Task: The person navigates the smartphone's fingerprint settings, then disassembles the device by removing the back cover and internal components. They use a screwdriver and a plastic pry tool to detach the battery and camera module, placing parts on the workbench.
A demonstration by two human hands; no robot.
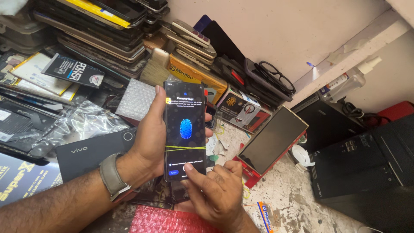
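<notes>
My left hand [148, 138] holds a dark smartphone [184, 129] upright, fingers wrapped round its left edge and back. The lit screen shows a blue fingerprint graphic, and a yellow rubber band crosses the phone below the middle. My right hand [215, 190] sits under the phone with its index fingertip touching the lower part of the screen. A grey watch strap is on my left wrist.
Stacks of old phones and screens [95, 30] fill the back left. A large tablet on a red frame [272, 140] leans to the right. Black boxes [366, 164], spectacles [276, 75], a brush [156, 67], red bubble wrap [164, 220] and a dark phone box [92, 153] surround the worn bench.
</notes>
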